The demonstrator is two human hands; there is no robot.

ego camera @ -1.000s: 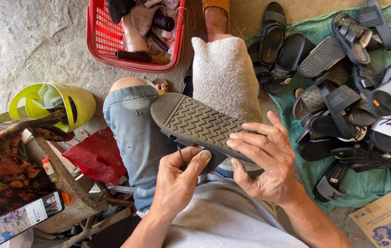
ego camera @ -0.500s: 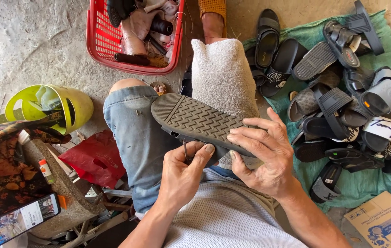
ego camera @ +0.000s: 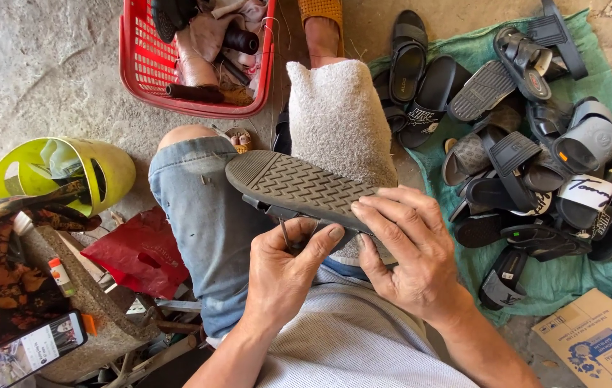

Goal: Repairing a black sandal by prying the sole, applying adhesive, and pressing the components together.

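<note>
While the yellow bucket and red basket sit on the floor at left, the left hand pinches a thin needle at the sandal edge; the right hand clamps the upturned sandal across the lap. Spare sandals lie right.

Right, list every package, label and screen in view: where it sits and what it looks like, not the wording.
Phone: bottom left on the stone block, flat rectangle, lit screen with small pictures.
Cardboard box: bottom right beside the green cloth, tan with blue print.
Small tube: left on the block, white, orange cap, dark label.
Strap label: white printed band on a black sandal in the pile.
</note>
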